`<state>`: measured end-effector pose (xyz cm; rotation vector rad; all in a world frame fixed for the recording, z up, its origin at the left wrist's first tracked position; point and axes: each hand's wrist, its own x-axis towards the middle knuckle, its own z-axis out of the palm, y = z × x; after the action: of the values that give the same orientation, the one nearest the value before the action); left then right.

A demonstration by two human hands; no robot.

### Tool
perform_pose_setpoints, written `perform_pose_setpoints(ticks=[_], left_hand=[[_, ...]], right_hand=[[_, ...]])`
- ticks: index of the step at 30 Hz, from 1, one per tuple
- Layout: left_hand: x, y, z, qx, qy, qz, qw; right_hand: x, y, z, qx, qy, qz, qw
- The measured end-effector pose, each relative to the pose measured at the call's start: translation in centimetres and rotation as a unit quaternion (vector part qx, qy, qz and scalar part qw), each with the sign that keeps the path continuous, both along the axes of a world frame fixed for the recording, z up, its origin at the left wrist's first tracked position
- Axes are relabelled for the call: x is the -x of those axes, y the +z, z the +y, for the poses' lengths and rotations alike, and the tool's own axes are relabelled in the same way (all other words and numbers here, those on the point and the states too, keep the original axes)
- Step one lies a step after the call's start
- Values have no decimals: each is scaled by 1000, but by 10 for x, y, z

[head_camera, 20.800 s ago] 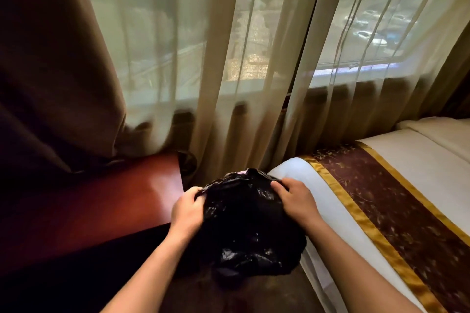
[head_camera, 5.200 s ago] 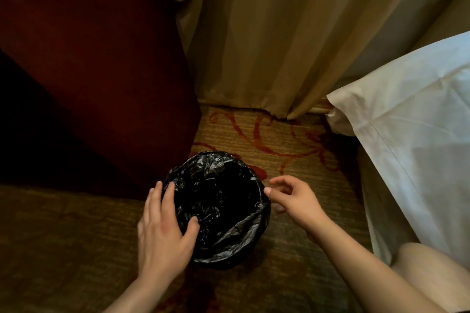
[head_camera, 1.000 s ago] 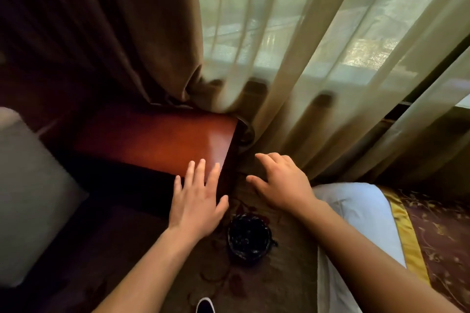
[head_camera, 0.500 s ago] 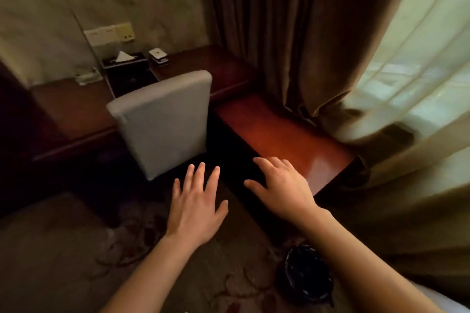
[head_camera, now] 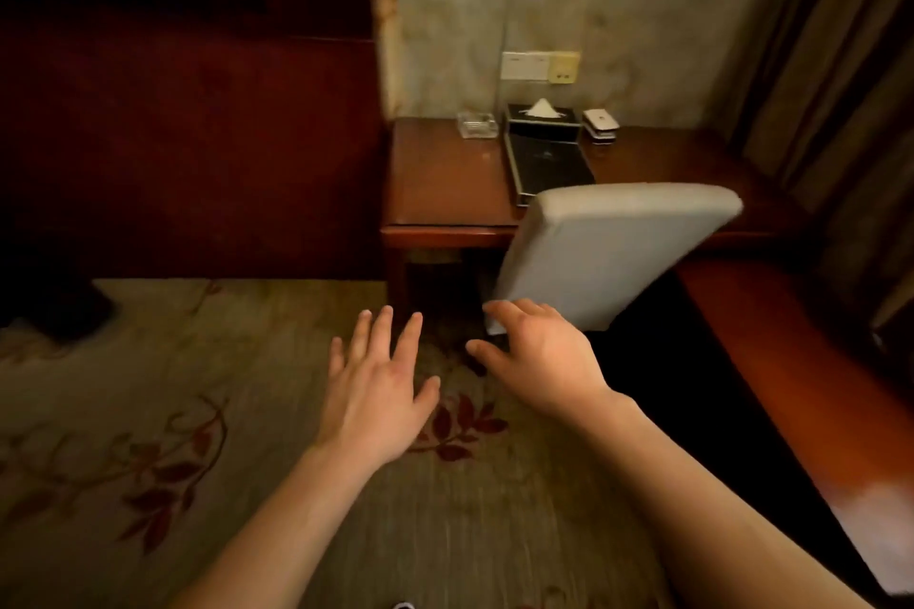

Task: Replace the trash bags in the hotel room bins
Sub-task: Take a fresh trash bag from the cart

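Meanwhile, empty hands over hotel carpet

Left hand [head_camera: 376,391] spreads straight fingers above the olive, red-leaf patterned carpet [head_camera: 148,410]; right hand [head_camera: 539,361], fingers loosely bent and apart, holds nothing near the grey padded chair back [head_camera: 608,252] beside the reddish wooden counter [head_camera: 445,178]. Where the bin stands cannot be told.

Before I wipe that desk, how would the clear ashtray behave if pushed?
The clear ashtray looks low and squat, so unlikely to tip. On the polished desk it would probably slide. It looks like glass: likely fragile.
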<state>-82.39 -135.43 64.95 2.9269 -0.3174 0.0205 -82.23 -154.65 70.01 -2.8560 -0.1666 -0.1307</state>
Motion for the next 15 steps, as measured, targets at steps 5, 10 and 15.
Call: perform_pose_setpoints(ticks=[5, 10, 15], left_hand=[[-4, 6, 99, 5, 88, -8, 996], [6, 9, 185, 13, 211, -10, 977], [29, 9, 260, 26, 329, -11, 944]], right_hand=[[-46, 8, 106, -3, 110, 10, 994], [-78, 8, 207, 19, 223, 16, 975], [-96, 4, 305, 30, 353, 13, 935]])
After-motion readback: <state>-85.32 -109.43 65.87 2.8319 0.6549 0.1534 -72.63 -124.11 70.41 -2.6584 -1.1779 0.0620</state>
